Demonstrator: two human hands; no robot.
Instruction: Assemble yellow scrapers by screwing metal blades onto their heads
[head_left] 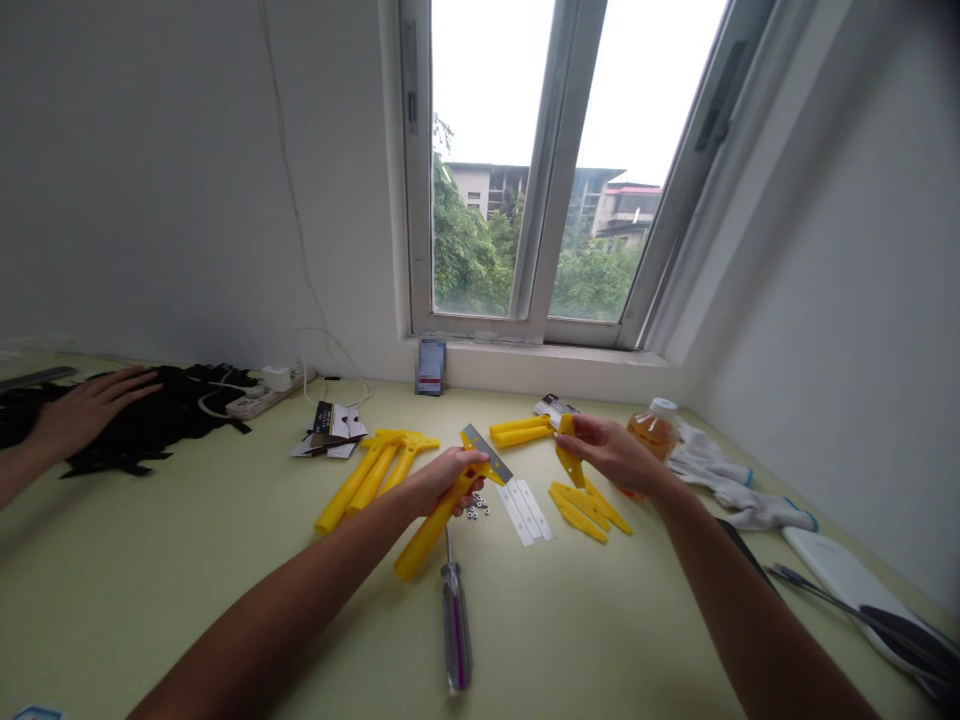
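My left hand is closed around a yellow scraper handle, with a grey metal blade lying across its head. In my right hand is a yellow plastic plate, pinched and tilted above the table. Below it lie several more yellow plates. Beside them are flat whitish blades, and small nuts sit near my left fingers. A screwdriver with a clear and purple grip points away from me. Several yellow handles rest to the left, partly behind my left forearm.
Another person's hand rests on black straps at the left, near a power strip. A phone leans below the window. More yellow handles, a bottle, gloves and a white tablet-like object stand or lie rightward.
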